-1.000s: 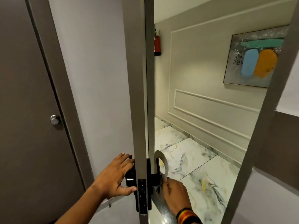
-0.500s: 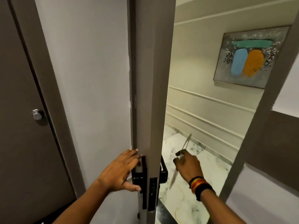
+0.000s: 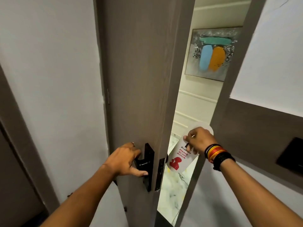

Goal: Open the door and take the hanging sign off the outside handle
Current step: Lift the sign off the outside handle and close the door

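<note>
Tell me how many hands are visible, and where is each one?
2. The left hand rests on the black inside handle of the door. The right hand holds the hanging sign in the door gap.

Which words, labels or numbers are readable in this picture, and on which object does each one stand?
"Please do not disturb", in red, on the hanging sign held in the right hand.
A black line above it on the sign seems to begin "Presid"; the rest is hidden by the fingers and blurred.
A small dark mark above that line is too small to read.
The red figure below is a picture, not text.
Nothing else carries readable text.
</note>
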A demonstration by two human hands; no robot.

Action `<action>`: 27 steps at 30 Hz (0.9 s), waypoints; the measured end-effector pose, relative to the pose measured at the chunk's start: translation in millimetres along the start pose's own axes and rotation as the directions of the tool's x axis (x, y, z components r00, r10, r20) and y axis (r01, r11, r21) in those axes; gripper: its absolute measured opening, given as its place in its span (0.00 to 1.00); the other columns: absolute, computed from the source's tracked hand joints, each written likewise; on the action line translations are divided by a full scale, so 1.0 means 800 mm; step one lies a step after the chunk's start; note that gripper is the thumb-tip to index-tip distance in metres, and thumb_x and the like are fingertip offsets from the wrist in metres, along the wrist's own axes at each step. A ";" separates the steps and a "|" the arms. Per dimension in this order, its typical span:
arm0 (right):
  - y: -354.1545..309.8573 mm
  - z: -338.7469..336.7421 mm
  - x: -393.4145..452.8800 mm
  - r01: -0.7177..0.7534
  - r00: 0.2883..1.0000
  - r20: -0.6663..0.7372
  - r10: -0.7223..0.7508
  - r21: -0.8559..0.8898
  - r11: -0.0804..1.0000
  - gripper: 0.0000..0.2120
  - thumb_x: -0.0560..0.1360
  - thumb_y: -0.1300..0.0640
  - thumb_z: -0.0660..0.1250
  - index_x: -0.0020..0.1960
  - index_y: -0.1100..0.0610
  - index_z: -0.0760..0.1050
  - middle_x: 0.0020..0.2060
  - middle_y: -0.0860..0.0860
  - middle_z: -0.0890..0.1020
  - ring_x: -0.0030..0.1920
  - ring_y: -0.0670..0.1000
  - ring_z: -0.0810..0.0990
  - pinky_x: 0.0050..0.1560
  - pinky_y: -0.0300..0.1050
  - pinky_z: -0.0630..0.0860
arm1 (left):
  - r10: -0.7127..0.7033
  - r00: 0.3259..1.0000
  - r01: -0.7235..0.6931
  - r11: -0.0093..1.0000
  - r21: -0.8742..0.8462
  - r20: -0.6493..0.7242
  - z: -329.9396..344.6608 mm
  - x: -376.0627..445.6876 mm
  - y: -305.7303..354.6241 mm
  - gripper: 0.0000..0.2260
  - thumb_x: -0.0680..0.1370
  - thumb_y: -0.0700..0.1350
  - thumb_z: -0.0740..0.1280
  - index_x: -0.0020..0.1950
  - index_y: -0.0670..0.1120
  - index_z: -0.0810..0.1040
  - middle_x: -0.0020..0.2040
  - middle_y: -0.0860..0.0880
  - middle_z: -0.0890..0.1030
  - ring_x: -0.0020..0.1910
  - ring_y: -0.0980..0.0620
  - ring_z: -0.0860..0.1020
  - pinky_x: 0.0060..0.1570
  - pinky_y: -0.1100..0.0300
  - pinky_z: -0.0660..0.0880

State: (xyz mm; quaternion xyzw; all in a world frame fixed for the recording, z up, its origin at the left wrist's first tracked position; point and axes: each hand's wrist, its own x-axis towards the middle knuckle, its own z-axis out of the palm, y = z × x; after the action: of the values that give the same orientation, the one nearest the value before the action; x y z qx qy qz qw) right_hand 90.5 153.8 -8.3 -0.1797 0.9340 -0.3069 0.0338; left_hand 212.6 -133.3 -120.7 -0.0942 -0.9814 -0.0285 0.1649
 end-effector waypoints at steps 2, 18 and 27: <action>0.005 -0.023 -0.007 -0.023 1.000 -0.001 0.023 -0.020 1.000 0.17 0.83 0.54 0.65 0.44 0.64 0.83 0.30 0.53 0.88 0.23 0.49 0.78 0.29 0.39 0.73 | -0.017 1.000 0.017 1.000 -0.010 -0.003 0.002 0.016 0.009 0.36 0.66 0.81 0.63 0.36 0.46 0.71 0.35 0.49 0.76 0.39 0.50 0.71 0.38 0.53 0.73; 0.051 -0.128 -0.051 -0.007 0.946 -0.323 -0.003 -0.030 1.000 0.13 0.79 0.54 0.72 0.37 0.56 0.84 0.29 0.49 0.87 0.22 0.47 0.79 0.34 0.40 0.77 | -0.241 0.965 0.262 0.920 -0.292 0.106 0.062 0.132 0.071 0.38 0.58 0.82 0.62 0.27 0.46 0.56 0.23 0.50 0.60 0.23 0.51 0.60 0.28 0.55 0.58; 0.061 -0.129 -0.049 -0.022 0.937 -0.349 0.018 -0.008 1.000 0.12 0.79 0.53 0.72 0.38 0.56 0.84 0.29 0.49 0.87 0.23 0.46 0.81 0.32 0.39 0.78 | -0.502 0.849 0.491 0.639 -0.592 0.162 0.106 0.172 0.118 0.34 0.66 0.72 0.75 0.31 0.46 0.62 0.29 0.50 0.66 0.29 0.51 0.66 0.31 0.54 0.64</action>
State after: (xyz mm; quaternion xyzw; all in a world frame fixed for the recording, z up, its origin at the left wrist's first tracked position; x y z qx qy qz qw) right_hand 93.4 262.2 45.1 -0.1133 0.9287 -0.3282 -0.1305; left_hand 76.2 -8.9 -153.4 0.1307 -0.9036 -0.3900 0.1194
